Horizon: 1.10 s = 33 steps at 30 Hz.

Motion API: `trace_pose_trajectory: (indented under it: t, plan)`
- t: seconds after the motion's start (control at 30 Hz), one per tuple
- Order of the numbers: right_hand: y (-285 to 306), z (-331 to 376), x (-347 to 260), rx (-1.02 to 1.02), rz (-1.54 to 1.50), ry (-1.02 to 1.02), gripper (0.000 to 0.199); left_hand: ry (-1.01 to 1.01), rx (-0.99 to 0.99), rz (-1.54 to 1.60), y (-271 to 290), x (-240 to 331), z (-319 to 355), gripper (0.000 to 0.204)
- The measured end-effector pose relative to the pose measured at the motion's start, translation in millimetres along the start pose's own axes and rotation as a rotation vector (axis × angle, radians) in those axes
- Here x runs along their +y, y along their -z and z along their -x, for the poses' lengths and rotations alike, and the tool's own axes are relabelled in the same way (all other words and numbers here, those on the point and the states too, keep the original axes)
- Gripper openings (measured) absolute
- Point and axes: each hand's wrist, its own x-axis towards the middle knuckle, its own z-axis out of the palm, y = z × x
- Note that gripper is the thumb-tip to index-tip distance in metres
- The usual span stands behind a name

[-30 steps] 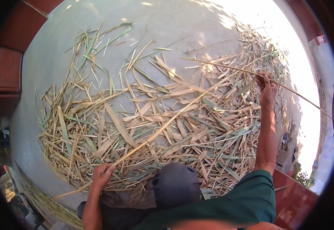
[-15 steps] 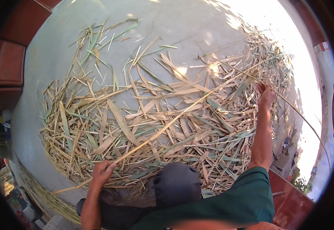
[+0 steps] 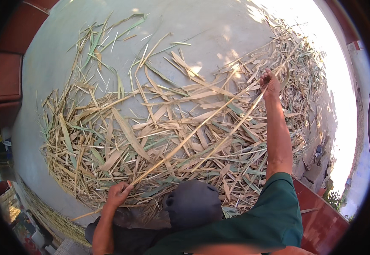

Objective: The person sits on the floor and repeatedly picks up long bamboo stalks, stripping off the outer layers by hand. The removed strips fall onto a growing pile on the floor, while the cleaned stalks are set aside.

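Note:
A long tan reed stalk [image 3: 185, 141] slants across the heap of dry leaves. My left hand [image 3: 118, 194] is closed round its lower part, and a short end sticks out beyond the wrist at lower left. My right hand [image 3: 270, 83] is reached out at upper right with its fingers curled in. From it a second, paler stalk [image 3: 240, 123] runs down toward the middle of the heap, apparently gripped in the fist. Below and around both stalks lie dry tan and green reed leaves [image 3: 130, 131].
My dark-covered knee [image 3: 192, 204] is at the lower middle. A bundle of thin stalks [image 3: 45, 212] lies at lower left. Dark red furniture [image 3: 4, 76] stands at the left edge, and a red panel [image 3: 320, 216] at lower right. Grey concrete [image 3: 185, 21] shows at the far side.
My right hand has moved left and slightly farther away. The long thin brown stem it held is gone from there, and a pale stalk now runs from it. My left hand has shifted slightly right.

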Motion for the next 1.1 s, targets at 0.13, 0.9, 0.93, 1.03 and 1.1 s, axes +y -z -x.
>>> trace_pose_trajectory:
  t: [0.13, 0.9, 0.93, 1.03, 1.1]
  plan:
    - [-78.2, -19.6, 104.7, 0.118, 0.233, -0.123, 0.014, 0.013, 0.021, -0.015, -5.2, 6.2, 8.2, 0.033]
    - [-162.3, -1.4, 191.4, 0.221, 0.356, -0.367, 0.011, -0.055, 0.075, -0.116, -0.8, 37.5, 38.4, 0.028]
    - [-178.7, 13.7, 186.7, 0.067, 0.228, -0.447, 0.011, -0.058, 0.099, -0.122, 6.1, 39.6, 34.8, 0.027]
    - [-242.1, 91.0, 185.6, -0.347, -0.103, -0.674, 0.013, -0.229, 0.176, -0.173, 28.4, 39.2, 26.4, 0.025]
    - [-288.5, 147.0, 177.9, -0.457, -0.215, -0.713, 0.018, -0.27, 0.224, -0.277, 45.8, 34.2, 21.7, 0.025]
